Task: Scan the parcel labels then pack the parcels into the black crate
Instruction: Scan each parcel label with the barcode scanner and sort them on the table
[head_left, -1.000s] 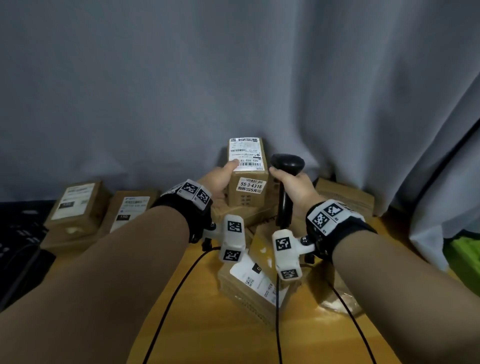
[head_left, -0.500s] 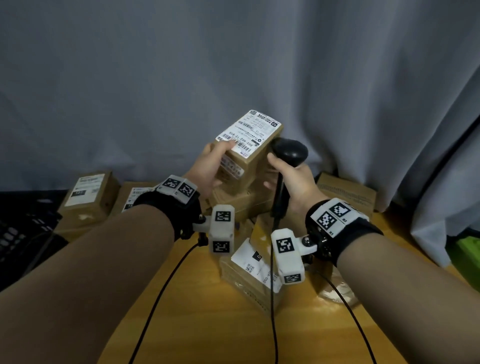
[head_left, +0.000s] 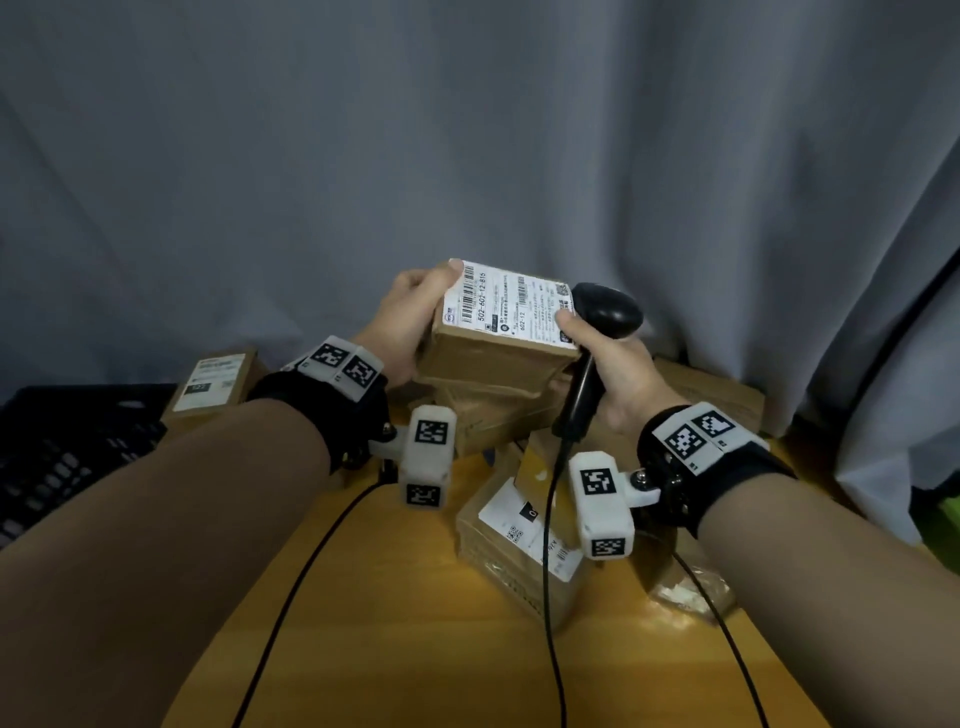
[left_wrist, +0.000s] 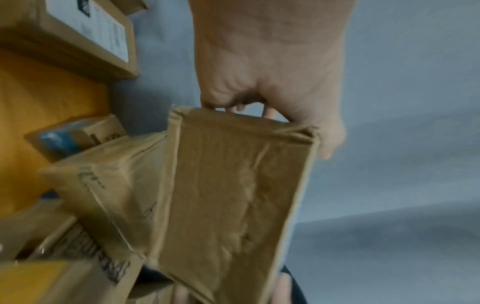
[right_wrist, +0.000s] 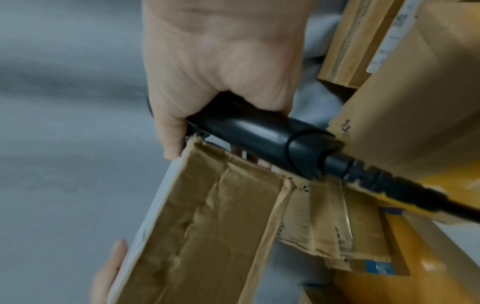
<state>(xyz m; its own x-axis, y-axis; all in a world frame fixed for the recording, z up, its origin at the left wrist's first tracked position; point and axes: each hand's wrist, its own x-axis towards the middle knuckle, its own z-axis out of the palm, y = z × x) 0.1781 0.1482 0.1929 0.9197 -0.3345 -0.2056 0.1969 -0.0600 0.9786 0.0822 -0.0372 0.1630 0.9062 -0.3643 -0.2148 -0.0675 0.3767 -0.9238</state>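
A brown cardboard parcel (head_left: 498, 332) with a white shipping label (head_left: 506, 301) on top is held above the pile. My left hand (head_left: 415, 317) grips its left end, thumb on the label's corner; the left wrist view shows the parcel (left_wrist: 233, 195) from below with my left hand (left_wrist: 267, 86) round its near end. My right hand (head_left: 608, 364) grips the black barcode scanner (head_left: 602, 317) by its handle, and its thumb touches the parcel's right edge. In the right wrist view the scanner (right_wrist: 259, 135) lies across my right hand (right_wrist: 221, 78). The black crate (head_left: 67, 441) sits at far left.
More cardboard parcels lie under and around the held one: a pile (head_left: 498, 415) directly below, a labelled parcel (head_left: 519, 540) nearer me, another (head_left: 213, 384) by the crate, one (head_left: 711, 395) at right. The scanner's cable (head_left: 545, 597) and wrist cables trail over the wooden table (head_left: 415, 649). A grey curtain (head_left: 467, 156) hangs behind.
The parcel stood upright a second ago; my left hand has tipped and turned it so the label faces up. My right hand with the scanner has closed in to the parcel's right edge.
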